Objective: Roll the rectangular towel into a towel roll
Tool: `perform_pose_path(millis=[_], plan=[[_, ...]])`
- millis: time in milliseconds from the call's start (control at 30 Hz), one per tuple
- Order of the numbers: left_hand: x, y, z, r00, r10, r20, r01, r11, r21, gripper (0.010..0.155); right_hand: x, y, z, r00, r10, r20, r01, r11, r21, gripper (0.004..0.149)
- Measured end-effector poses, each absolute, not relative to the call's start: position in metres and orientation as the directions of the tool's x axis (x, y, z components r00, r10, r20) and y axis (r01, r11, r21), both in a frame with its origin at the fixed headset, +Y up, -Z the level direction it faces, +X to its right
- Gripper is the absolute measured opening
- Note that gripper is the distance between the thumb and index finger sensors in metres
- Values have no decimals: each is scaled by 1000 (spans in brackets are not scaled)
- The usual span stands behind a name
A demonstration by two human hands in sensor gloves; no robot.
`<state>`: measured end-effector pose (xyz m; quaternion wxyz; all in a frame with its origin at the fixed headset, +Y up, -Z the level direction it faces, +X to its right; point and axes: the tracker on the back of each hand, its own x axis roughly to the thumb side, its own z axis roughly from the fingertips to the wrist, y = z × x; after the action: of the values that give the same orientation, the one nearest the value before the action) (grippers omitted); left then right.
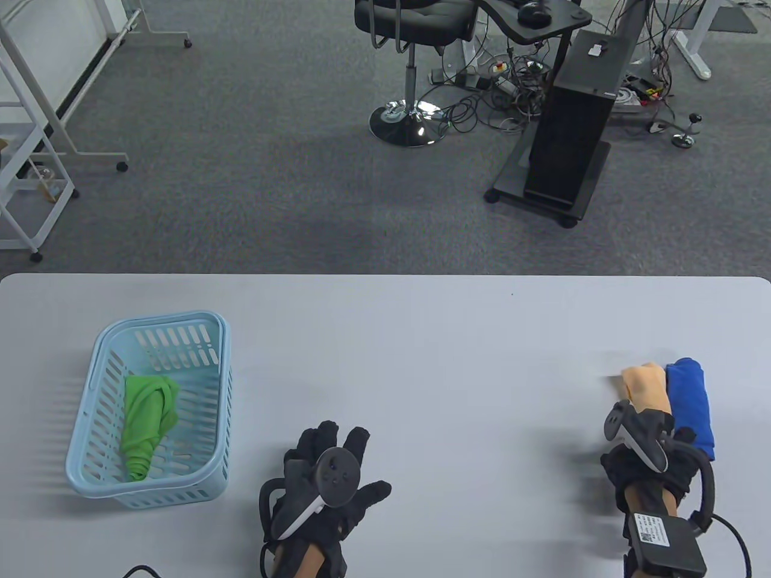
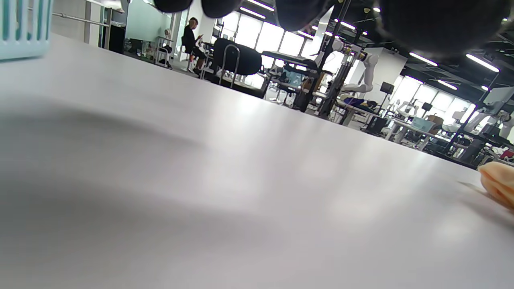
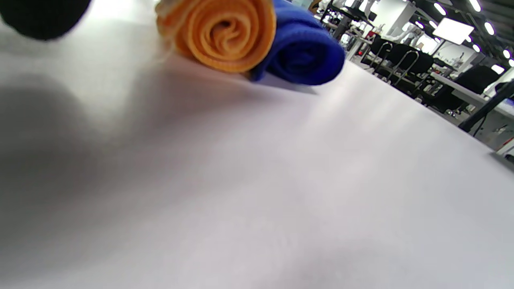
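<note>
A rolled orange towel (image 1: 646, 385) lies on the white table (image 1: 421, 361) at the right, touching a rolled blue towel (image 1: 692, 400). Both show end-on in the right wrist view, orange towel (image 3: 225, 32) and blue towel (image 3: 301, 52). My right hand (image 1: 653, 421) sits at the near end of the orange roll and holds nothing; one fingertip (image 3: 40, 16) hangs left of the roll. My left hand (image 1: 355, 460) is open with fingers spread just over the bare table, empty. Its fingers (image 2: 437, 24) hang above the tabletop, with the orange roll (image 2: 498, 182) far right.
A light blue plastic basket (image 1: 90, 385) stands at the table's left and holds a loosely rolled green towel (image 1: 147, 421). Its corner shows in the left wrist view (image 2: 24, 28). Beyond the table's far edge are carpet, a chair and a black stand.
</note>
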<state>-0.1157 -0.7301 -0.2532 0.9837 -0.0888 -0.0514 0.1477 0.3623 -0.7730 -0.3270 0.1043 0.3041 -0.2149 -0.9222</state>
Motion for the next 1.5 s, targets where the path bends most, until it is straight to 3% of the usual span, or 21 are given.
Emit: perform_pose_path(millis=[233,500,867,1133,1267,1500], plan=[[-115,-732,-253,957,284,63,-265,941,-212,91,371,-775,-329,-791,-306,-529,9,-872,490,91],[-115,-733,-255,958,281,55,-262,939,-222,91,357,-746,-328,-835,-149,-530,-69,-927,369,95],[-111,-734,-255,966,247,70,-224,944,-241,91,271,-703,-297,-964,60,-260,-108,-978,176,102],[-109,-738,-258,972,228,63,-204,943,-263,91,217,-711,-271,-993,111,-28,-113,-991,74,107],[-107,-740,-259,973,220,69,-198,949,-245,89,210,-724,-261,-990,131,46,-134,-990,-48,108],[-103,-747,-262,979,187,78,-156,942,-299,83,215,-743,-260,-995,92,29,-92,-996,20,108]])
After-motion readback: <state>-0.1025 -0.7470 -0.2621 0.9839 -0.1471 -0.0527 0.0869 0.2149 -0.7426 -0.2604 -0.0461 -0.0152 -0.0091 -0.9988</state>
